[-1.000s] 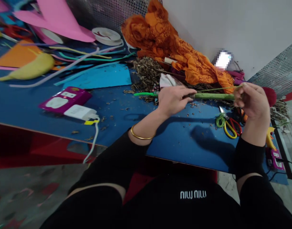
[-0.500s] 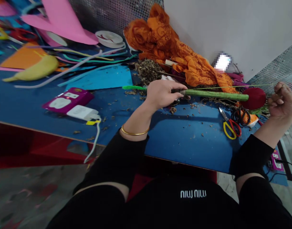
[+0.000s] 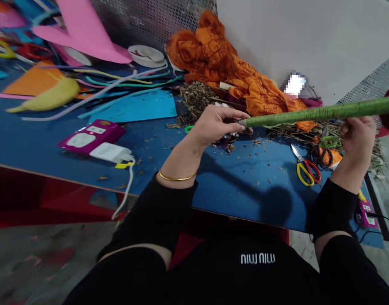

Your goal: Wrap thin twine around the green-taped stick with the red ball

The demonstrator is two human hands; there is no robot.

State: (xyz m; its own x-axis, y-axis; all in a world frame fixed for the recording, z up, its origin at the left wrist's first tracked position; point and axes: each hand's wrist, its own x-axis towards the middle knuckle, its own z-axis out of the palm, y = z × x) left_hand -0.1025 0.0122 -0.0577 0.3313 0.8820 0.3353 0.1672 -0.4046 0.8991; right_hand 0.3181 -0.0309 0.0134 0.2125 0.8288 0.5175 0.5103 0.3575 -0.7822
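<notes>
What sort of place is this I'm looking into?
Most likely a craft workspace. The blue table holds a bright blue sheet and scissors with red and yellow handles, and the left hand grips a green-wrapped rod.

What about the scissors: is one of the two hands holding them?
No, the scissors lie on the blue table, apart from the left hand and the right hand.
</notes>
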